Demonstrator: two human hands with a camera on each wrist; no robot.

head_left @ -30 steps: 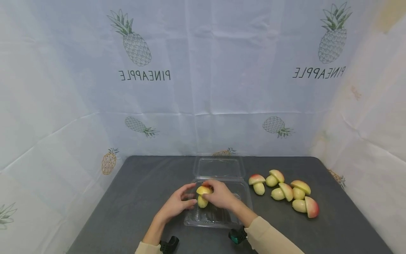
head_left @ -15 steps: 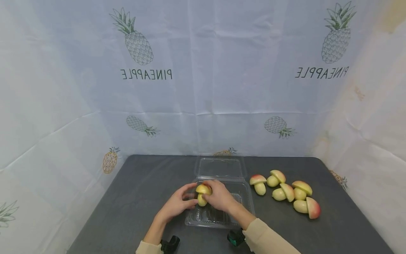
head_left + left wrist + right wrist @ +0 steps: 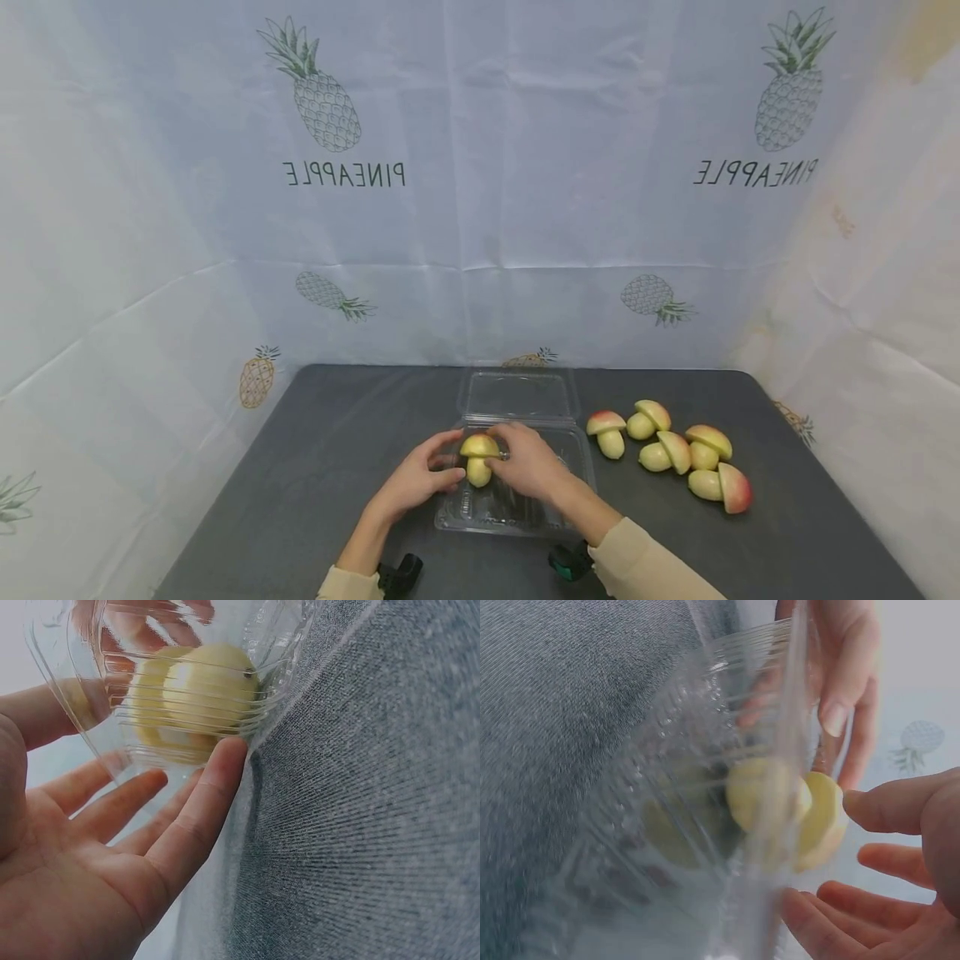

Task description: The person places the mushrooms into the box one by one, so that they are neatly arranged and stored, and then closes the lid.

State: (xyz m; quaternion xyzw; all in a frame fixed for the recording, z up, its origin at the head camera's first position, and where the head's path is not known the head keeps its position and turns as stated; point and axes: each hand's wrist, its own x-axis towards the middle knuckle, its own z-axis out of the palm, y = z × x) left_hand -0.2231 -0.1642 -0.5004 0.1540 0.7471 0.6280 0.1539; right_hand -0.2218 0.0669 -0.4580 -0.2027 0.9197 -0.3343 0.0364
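Head view: a pale pineapple-print cloth (image 3: 480,225) hangs behind a dark grey desk (image 3: 360,400). On the desk sits a clear plastic box (image 3: 495,529), its lid (image 3: 519,393) folded back, away from the person. The left hand (image 3: 412,479) is at the box's left side, fingers loosely spread, holding nothing. Facing it, the right hand (image 3: 531,462) has thumb and fingers parted beside a mushroom (image 3: 480,447). Half a second ago they covered part of its cap; now the cap shows whole, so it seems let go, though a light touch cannot be ruled out. Both hands crowd the box's opening. Five loose mushrooms (image 3: 678,452) lie to the right. The single one is in the box's left part, stem toward the person, apparently settled.
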